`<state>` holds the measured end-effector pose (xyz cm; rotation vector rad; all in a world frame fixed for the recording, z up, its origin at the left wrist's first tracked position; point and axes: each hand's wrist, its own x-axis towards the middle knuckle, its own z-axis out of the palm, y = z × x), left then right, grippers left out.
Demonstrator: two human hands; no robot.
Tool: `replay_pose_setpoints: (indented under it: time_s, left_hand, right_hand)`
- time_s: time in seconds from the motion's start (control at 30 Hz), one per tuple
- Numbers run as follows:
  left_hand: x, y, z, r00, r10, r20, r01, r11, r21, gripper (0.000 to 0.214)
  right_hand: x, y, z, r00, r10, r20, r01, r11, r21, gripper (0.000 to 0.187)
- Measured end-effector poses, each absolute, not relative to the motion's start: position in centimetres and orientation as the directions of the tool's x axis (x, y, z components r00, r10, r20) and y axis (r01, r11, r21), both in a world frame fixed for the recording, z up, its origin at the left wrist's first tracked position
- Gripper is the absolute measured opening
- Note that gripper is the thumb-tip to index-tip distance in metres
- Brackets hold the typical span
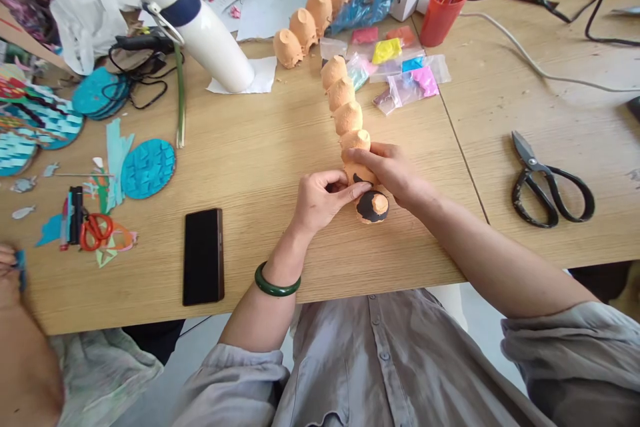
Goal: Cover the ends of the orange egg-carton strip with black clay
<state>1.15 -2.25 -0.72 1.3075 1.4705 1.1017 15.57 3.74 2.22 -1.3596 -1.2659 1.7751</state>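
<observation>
A strip of orange egg-carton cups (345,103) lies on the wooden table (260,147), running away from me. Its nearest cup (373,205) is partly covered with black material. My left hand (323,197), with a green bangle on the wrist, pinches a black patch on the second cup with thumb and fingers. From the right side, my right hand (393,170) grips that same second cup. A second strip of orange cups (325,3) lies farther back.
A black phone (203,255) lies left of my arms; black scissors (543,183) right. Small bags of coloured clay (400,70), a red cup (443,10), a white bottle (195,17) and cables sit behind. Blue paper discs (147,167) and red scissors (95,230) far left, near another person's hand (10,273).
</observation>
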Motion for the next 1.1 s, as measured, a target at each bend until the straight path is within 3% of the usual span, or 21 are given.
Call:
replay_pose_setpoints:
  time_s: [0.17,0.3,0.4,0.63,0.87,1.1]
  left_hand:
    - [1.4,-2.3,-0.9,-0.081,0.995,-0.050,0.173,0.063,0.983,0.052]
    - [1.0,-2.2,-0.8,0.068,0.995,-0.070,-0.058,0.074,0.996,0.051]
    - [0.9,-2.2,-0.8,0.109,0.991,-0.080,-0.158,0.097,0.983,0.048]
    - [1.4,-2.5,-0.9,0.044,0.996,-0.074,-0.179,0.081,0.980,0.042]
    - [1.8,-2.9,-0.9,-0.041,0.997,0.071,-0.123,-0.075,0.990,0.043]
    - [1.9,-2.9,-1.0,-0.094,0.993,0.069,-0.117,-0.080,0.990,0.045]
  right_hand:
    - [15.8,4.1,2.0,-0.343,0.833,-0.434,0.044,-0.448,-0.893,0.029]
    - [15.9,4.3,2.6,-0.455,0.742,-0.493,-0.084,-0.587,-0.806,0.026]
    - [15.8,4.3,2.8,-0.476,0.729,-0.492,-0.106,-0.603,-0.791,0.026]
    - [16.3,4.2,1.3,-0.538,0.812,-0.229,-0.150,-0.359,-0.921,0.039]
    - [16.4,4.1,0.8,-0.534,0.841,-0.092,-0.170,-0.214,-0.962,0.043]
    - [16.0,3.9,0.8,-0.477,0.879,-0.017,-0.152,-0.101,-0.983,0.050]
